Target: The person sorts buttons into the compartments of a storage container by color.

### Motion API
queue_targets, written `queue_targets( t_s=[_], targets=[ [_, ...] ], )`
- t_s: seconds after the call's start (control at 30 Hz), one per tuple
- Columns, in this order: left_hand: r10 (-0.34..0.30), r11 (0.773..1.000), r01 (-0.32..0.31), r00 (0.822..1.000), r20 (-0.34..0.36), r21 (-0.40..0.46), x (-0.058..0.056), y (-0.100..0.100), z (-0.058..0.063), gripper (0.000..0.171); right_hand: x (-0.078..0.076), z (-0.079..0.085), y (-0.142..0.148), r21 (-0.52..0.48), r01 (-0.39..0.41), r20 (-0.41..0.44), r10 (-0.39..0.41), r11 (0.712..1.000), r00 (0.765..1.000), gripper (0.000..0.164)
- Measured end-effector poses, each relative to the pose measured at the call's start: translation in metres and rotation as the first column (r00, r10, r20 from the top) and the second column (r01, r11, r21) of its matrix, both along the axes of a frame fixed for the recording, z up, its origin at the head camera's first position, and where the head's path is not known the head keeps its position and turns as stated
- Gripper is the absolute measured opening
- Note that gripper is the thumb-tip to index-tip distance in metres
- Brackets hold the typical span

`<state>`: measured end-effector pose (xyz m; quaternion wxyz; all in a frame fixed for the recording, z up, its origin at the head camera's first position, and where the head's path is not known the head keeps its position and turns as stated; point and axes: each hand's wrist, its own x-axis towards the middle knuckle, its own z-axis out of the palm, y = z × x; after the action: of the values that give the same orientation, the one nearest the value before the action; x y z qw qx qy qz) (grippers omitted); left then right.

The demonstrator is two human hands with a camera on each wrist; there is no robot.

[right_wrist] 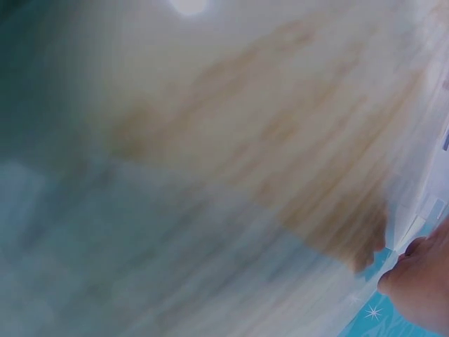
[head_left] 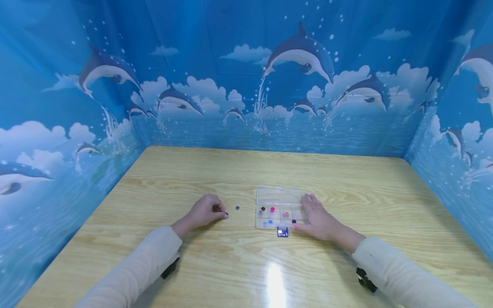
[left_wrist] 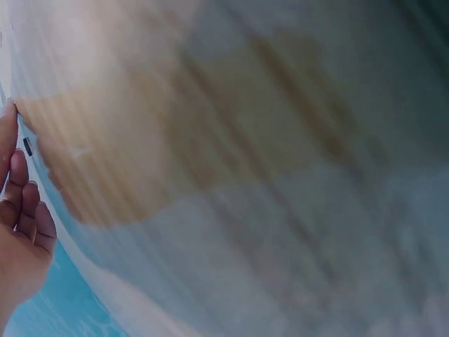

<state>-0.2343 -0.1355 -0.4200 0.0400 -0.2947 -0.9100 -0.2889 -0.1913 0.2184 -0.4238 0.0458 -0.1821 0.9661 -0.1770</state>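
Observation:
My left hand [head_left: 205, 211] is over the table left of centre, its thumb and index finger pinching a small dark piece [head_left: 226, 214] that is mostly covered by the fingertips. Just beyond it a small dark grey disc [head_left: 237, 208] lies on the wood. A clear plastic compartment box [head_left: 279, 196] lies with its lid folded back, away from me. Small pieces in black, pink and light blue sit in its compartments. Against the box's right side rests my right hand [head_left: 320, 220], fingers extended and thumb along the near edge. Both wrist views are mostly blurred tabletop.
A shiny blue-purple square piece [head_left: 282, 232] is at the box's near edge. The wood-grain table [head_left: 215, 265] reaches back to a blue dolphin-print curtain [head_left: 215, 77], which also runs along both sides. Light glares off the table's front part.

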Motion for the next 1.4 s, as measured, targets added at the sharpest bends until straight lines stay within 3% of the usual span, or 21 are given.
queue_targets(
  t_s=[0.2,0.6,1.03,1.4],
  targets=[
    [-0.056,0.996,0.057,0.998,-0.019,0.064,-0.003,-0.004,-0.005,0.016,0.000,0.000,0.000,-0.004,0.005,0.004,-0.005,1.000,1.000,0.101],
    [0.002,1.000,-0.001,0.999,0.034,-0.024,0.001,0.002,0.002,0.005,0.001,0.001,-0.001,-0.007,0.009,0.017,-0.009,1.000,1.000,0.101],
    [0.025,1.000,-0.026,0.995,0.095,0.002,0.001,0.006,0.007,0.005,0.002,0.002,-0.001,-0.008,0.006,0.012,-0.006,1.000,1.000,0.100],
    [-0.005,0.999,0.001,0.991,0.137,0.033,0.002,0.013,0.014,0.005,0.001,0.002,-0.001,-0.021,0.008,0.019,-0.008,1.000,1.000,0.101]
  ],
)
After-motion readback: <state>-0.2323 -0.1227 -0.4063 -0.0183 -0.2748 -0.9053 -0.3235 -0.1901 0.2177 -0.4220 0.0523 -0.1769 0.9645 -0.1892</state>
